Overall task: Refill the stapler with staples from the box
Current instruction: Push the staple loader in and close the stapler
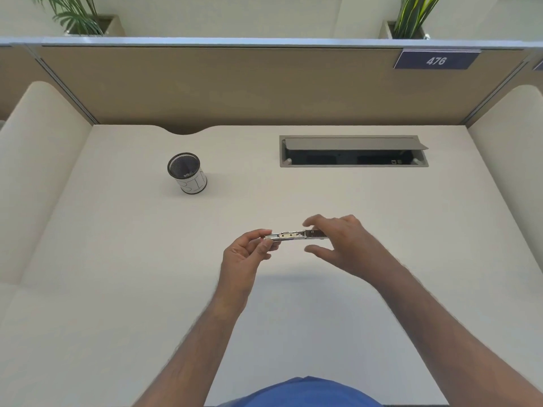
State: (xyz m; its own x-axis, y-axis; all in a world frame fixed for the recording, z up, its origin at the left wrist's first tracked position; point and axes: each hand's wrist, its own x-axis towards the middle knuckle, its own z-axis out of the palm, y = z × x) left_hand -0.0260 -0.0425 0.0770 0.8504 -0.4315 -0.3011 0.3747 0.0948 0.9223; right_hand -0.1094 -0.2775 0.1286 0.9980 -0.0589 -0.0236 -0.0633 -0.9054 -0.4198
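Observation:
A slim silver metal stapler (289, 235) is held level above the middle of the desk, its long axis running left to right. My left hand (245, 255) pinches its left end between thumb and fingertips. My right hand (340, 242) wraps over its right end, index finger above and thumb below, and hides that end. A small red part shows at the stapler's left tip. No staple box is in view.
A black mesh pen cup (188, 172) with a white label stands at the back left of the beige desk (147, 274). A cable hatch (354, 151) with its lid raised sits at the back right. Partition walls enclose the desk on three sides.

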